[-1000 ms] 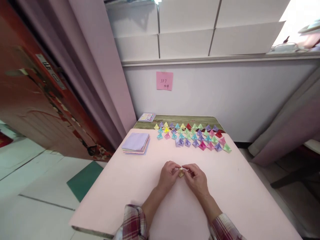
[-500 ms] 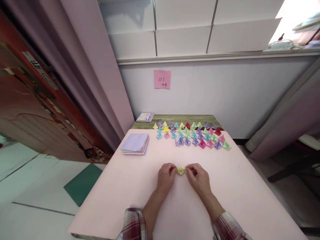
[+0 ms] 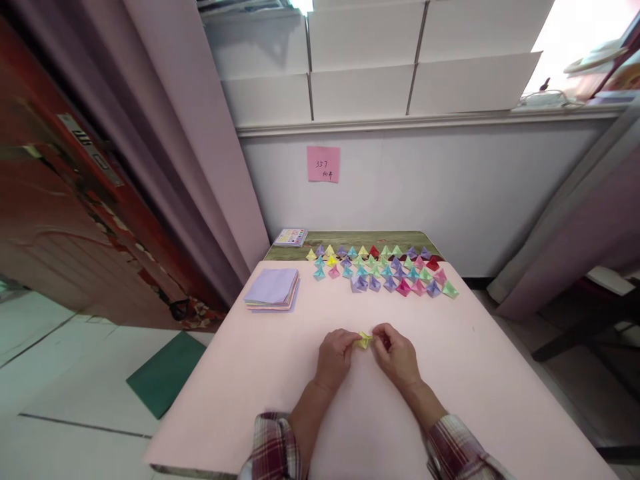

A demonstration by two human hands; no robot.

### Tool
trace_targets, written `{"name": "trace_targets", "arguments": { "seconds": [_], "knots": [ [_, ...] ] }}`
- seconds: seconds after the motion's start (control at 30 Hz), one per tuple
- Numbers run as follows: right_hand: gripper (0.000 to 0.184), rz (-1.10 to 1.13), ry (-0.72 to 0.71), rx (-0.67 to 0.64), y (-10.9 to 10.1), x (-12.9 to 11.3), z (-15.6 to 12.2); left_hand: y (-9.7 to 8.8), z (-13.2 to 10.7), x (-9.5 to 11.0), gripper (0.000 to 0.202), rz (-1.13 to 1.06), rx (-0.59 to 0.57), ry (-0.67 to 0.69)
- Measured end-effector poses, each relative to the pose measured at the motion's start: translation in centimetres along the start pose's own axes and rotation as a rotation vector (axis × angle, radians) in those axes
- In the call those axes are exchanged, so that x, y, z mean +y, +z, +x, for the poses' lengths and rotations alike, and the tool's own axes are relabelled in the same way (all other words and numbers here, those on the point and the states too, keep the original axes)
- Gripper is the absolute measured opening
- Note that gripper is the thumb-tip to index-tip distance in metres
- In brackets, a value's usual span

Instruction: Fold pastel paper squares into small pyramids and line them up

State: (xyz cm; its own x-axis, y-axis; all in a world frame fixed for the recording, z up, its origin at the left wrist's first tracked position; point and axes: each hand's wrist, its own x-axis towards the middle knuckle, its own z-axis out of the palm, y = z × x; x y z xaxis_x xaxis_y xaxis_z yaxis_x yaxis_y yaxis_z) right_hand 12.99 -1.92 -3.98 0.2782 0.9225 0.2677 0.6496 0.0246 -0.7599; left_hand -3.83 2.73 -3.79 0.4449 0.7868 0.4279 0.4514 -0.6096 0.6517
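Observation:
A small yellow folded paper piece [image 3: 365,341] is held between my two hands just above the pink tabletop. My left hand [image 3: 336,357] pinches its left side between thumb and fingers. On the other side, my right hand [image 3: 397,353] pinches the right edge with thumb and forefinger. Beyond my hands stand several rows of small folded paper shapes [image 3: 389,284] in purple, blue, green, pink, red and yellow. To the left lies a stack of square paper [image 3: 273,287] with a lilac sheet on top.
The table [image 3: 240,393] has a pink cover and a greenish wood-look far edge. A printed packet [image 3: 291,237] lies at its back left corner. A pink note [image 3: 323,164] is stuck on the wall. A green board [image 3: 167,373] is on the floor to the left.
The yellow paper has turned and tilted slightly between my fingers. My left hand has moved a little right, closer over the paper. The camera view has shifted slightly.

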Motion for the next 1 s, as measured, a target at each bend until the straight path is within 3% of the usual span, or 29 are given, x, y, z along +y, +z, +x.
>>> {"name": "trace_targets", "arguments": {
  "seconds": [0.33, 0.67, 0.77, 1.0],
  "knots": [
    [0.023, -0.107, -0.051, -0.058, -0.4, -1.0, 1.0, 0.0, 0.0, 0.0, 0.023, 0.075, -0.017, -0.013],
    [0.012, -0.3, -0.013, -0.171, -0.8, -2.5, 2.0, -0.3, 0.1, 0.9, 0.016, 0.138, -0.061, -0.048],
    [0.014, -0.298, -0.025, -0.181, -0.9, -2.4, 2.0, -0.4, 0.3, 1.1, 0.005, 0.144, -0.07, -0.056],
    [0.012, -0.279, -0.06, -0.219, -0.8, -1.5, 2.1, -0.5, 1.3, 1.6, 0.01, 0.128, -0.098, -0.129]
  ]
}}
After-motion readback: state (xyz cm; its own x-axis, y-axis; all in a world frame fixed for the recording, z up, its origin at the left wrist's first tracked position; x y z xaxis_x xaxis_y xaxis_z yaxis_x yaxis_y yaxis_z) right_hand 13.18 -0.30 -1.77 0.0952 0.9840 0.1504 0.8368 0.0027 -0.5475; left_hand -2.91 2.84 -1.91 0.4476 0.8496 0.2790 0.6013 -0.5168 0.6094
